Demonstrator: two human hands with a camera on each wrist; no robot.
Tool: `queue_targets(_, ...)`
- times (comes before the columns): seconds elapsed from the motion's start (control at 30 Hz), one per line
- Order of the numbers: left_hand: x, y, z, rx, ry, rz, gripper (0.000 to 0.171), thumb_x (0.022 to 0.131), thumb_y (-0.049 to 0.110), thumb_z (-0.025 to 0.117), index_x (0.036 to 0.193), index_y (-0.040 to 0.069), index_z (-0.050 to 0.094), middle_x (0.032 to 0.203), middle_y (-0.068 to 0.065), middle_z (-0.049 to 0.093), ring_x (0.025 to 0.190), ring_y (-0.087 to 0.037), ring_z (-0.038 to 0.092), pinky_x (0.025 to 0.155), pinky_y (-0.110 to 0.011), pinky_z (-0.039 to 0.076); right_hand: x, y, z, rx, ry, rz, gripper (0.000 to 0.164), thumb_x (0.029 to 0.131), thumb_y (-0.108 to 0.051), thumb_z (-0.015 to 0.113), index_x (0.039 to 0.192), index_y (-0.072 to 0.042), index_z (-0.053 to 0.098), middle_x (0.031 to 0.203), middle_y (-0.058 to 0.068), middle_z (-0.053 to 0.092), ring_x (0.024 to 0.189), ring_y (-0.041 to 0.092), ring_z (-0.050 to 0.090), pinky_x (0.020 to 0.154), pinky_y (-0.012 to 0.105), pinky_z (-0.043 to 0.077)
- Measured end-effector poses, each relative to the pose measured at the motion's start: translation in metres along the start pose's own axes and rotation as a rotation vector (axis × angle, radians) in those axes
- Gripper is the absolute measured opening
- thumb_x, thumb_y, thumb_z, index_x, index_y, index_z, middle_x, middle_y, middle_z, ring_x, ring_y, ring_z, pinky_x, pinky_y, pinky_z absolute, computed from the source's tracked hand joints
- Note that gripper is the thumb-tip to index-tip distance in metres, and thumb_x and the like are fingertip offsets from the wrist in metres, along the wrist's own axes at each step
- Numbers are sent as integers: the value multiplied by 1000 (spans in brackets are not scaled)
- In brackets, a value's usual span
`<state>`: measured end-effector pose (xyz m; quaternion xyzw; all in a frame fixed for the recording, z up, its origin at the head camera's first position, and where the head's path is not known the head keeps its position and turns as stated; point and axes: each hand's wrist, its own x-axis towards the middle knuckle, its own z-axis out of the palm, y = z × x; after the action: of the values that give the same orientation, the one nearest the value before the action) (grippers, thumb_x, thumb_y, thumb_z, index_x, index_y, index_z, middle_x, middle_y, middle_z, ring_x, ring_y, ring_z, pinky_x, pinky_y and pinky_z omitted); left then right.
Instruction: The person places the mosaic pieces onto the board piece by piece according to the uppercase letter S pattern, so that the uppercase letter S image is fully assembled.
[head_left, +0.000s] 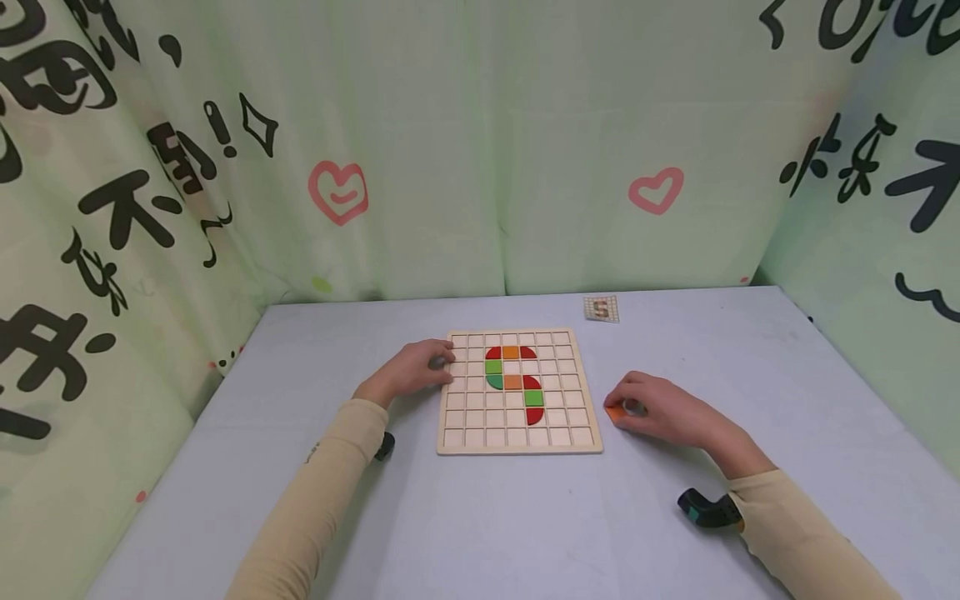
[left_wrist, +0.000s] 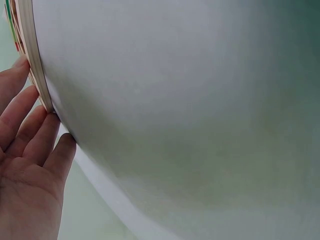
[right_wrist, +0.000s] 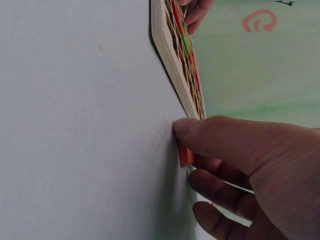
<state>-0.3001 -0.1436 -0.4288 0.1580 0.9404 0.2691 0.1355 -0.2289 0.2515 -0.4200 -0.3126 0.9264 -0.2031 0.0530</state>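
Observation:
A wooden grid board (head_left: 517, 452) lies flat on the table, with red, orange and green square and rounded tiles set in its cells in an S-like shape. My left hand (head_left: 408, 368) is at the board's left edge. Its fairly straight fingertips touch the side of the frame, as the left wrist view also shows. To the right of the board, low over the table, my right hand (head_left: 663, 408) pinches an orange tile (right_wrist: 185, 156) between thumb and forefinger. Much of that tile is hidden behind the thumb.
A small card (head_left: 602, 308) with a printed grid pattern lies near the table's back edge, beyond the board's right corner. Pale green curtains (head_left: 495, 150) with black writing and red hearts hang around the white table (head_left: 510, 533). Black wrist devices (head_left: 708, 508) sit below both sleeves.

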Motion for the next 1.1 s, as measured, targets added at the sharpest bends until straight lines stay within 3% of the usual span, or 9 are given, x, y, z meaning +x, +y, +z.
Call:
queue_targets(0.57, 0, -1, 0, 36, 4, 27, 37, 90, 18, 71, 124, 6, 64, 149, -7, 46, 141, -27, 35, 116, -40, 30, 11, -11, -2, -18, 51, 67, 21, 88, -15, 73, 107, -7, 71, 102, 0, 62, 94, 18, 59, 83, 40, 54)
queue_targets(1.1, 0, 0, 0, 29, 3, 9, 37, 90, 18, 71, 125, 6, 63, 149, -7, 45, 142, -26, 34, 117, -39, 29, 30, -32, 3, 10, 54, 32, 20, 88, -14, 73, 107, -7, 69, 102, -1, 61, 94, 17, 60, 83, 37, 55)
